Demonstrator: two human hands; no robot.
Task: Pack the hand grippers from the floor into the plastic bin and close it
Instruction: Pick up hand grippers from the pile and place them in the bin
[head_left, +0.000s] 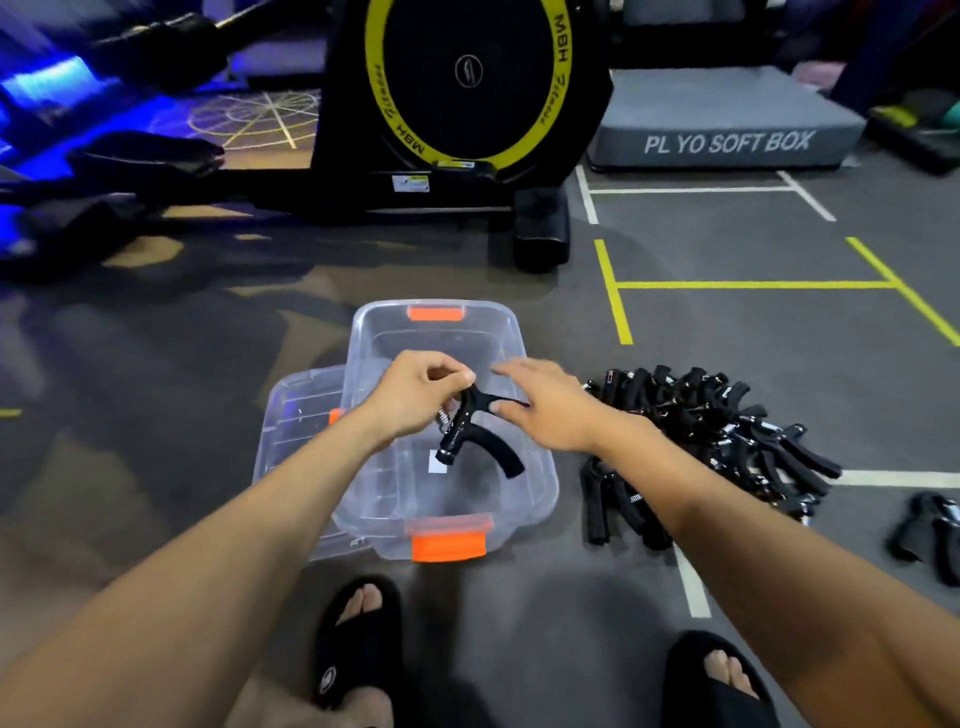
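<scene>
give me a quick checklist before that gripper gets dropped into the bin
1. Left hand has the hand gripper pinched at its top: ok.
2. Gripper is over the open plastic bin, not the floor: ok.
3. Bin has room: ok, no other grippers visible inside.
4. Right hand out of the drop path: not ok, its fingertips are at the gripper's upper handle.
5. Lid is off and set beside the bin on its left: ok.
6. More to pack: the pile of grippers lies on the floor right of the bin: ok.
</scene>
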